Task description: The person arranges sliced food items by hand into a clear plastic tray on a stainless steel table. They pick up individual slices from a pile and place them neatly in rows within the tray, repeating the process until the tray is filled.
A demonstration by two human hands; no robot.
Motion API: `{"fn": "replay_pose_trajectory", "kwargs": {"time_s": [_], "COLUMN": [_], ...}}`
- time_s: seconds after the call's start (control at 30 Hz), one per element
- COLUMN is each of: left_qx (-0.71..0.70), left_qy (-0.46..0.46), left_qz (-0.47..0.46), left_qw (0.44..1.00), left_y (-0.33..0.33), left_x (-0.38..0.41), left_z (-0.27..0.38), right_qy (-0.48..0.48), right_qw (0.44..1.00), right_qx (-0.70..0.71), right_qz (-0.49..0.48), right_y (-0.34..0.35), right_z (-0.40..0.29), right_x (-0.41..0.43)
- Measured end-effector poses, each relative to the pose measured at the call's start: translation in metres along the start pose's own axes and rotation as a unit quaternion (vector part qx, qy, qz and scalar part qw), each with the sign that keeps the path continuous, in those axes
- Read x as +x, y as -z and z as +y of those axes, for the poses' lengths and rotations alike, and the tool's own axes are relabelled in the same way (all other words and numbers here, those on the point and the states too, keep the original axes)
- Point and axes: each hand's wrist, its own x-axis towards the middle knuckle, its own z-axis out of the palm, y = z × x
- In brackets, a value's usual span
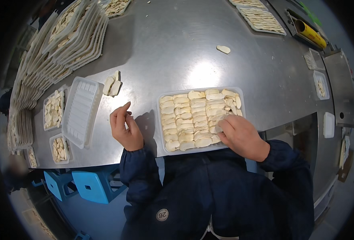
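Observation:
Before me a clear plastic tray (243, 103) holds pale slices (181, 121), apparently mushroom, overlapped in several neat columns. In its right-hand column the slices lie less evenly. My right hand (241, 136) is over the tray's right side, thumb and fingers pinched on a pale slice (216, 129) partly hidden by the fingertips. Left of the tray, my left hand (126, 129) is raised above the steel table with bent fingers, apart from one another, and nothing in them. A small group of loose slices (112, 84) lies beyond it.
An unfilled ribbed tray (81, 111) leans at the left beside small trays of slices (54, 110). Tall stacks of filled trays (75, 39) line the far left. One slice (223, 49) lies on the steel table (171, 39). Blue stools (91, 186) stand below the table edge.

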Motion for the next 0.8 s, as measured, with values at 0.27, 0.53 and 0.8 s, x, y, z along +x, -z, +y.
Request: {"fn": "replay_pose_trajectory", "kwargs": {"time_s": [0.27,0.53,0.8], "left_qx": [0.023,-0.016,-0.007], "left_qy": [-0.012,0.005,-0.006], "left_qz": [0.005,-0.009,-0.002], "left_qw": [1.000,1.000,1.000], "left_y": [0.001,0.000,0.004], "left_x": [-0.001,0.001,0.001], "left_z": [-0.001,0.000,-0.004], "right_qy": [-0.024,-0.147,-0.132], "right_qw": [0.998,0.975,0.986], "right_qx": [0.009,-0.076,-0.063], "right_qz": [0.057,0.147,0.082], "right_y": [0.016,0.028,0.011], "right_z": [0.011,0.155,0.171], "right_x": [0.012,0.099,0.130]}}
